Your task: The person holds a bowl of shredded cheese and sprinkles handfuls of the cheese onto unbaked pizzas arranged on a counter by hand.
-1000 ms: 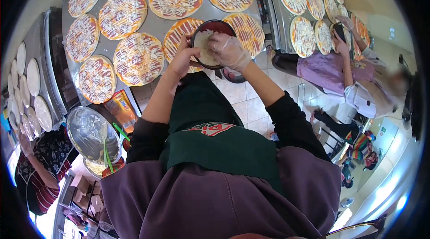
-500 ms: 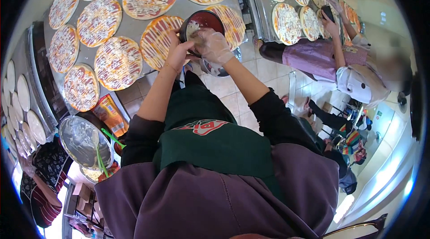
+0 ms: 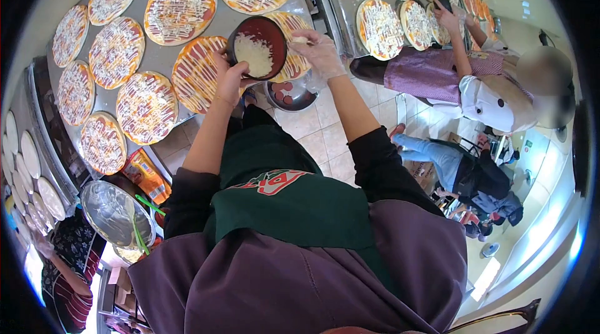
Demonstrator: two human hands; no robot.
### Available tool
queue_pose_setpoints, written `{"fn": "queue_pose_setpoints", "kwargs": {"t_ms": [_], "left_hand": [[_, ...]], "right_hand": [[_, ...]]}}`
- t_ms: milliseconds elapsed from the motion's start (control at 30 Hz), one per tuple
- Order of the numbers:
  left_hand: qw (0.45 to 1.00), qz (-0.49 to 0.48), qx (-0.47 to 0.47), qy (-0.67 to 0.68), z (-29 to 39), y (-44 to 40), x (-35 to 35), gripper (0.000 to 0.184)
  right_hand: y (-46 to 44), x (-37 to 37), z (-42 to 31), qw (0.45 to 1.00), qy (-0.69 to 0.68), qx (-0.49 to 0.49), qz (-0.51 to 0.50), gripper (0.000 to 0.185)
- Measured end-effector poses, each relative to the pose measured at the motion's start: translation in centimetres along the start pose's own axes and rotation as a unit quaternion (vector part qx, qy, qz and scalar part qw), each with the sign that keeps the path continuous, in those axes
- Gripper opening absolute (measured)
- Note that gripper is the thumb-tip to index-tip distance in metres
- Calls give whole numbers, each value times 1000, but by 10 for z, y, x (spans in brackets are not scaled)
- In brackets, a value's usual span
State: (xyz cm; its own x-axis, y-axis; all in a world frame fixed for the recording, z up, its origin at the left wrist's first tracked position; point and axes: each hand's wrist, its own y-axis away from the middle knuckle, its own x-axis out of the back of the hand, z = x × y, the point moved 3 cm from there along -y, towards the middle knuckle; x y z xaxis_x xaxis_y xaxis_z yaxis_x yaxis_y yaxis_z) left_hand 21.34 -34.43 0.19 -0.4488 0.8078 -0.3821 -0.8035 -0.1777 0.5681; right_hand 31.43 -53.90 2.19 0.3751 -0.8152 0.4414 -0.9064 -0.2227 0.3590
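Note:
My left hand [image 3: 230,79] grips the rim of a round bowl [image 3: 273,35], dark outside and red inside, with its thumb over the edge. Grated white cheese [image 3: 254,54] lies in the bowl, which is tilted toward me. Just right of it, my right hand [image 3: 320,55], in a clear plastic glove, pinches a little grated cheese above a pizza [image 3: 285,20] striped with sauce. The bowl and hand hide part of that pizza. Left of the bowl lies another sauce-striped pizza [image 3: 194,76] with little white topping, partly behind my left hand.
Several topped pizzas [image 3: 147,107] cover the metal table [image 3: 164,57]. Below its front edge is a metal bowl [image 3: 300,100] with reddish slices. A foil-like basin [image 3: 107,206] stands at lower left. At right, a person [image 3: 431,74] holds a dark phone-like object beside another pizza table.
My right hand has come out of the bowl and moved right with cheese in its fingers. The bowl has shifted left, its contents now showing. The view has shifted slightly.

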Motion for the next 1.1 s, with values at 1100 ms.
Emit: {"fn": "queue_pose_setpoints", "kwargs": {"t_ms": [1100], "left_hand": [[982,89,-60,155,3,69,101,55]], "right_hand": [[-95,-33,0,886,410,212,-40,23]]}}
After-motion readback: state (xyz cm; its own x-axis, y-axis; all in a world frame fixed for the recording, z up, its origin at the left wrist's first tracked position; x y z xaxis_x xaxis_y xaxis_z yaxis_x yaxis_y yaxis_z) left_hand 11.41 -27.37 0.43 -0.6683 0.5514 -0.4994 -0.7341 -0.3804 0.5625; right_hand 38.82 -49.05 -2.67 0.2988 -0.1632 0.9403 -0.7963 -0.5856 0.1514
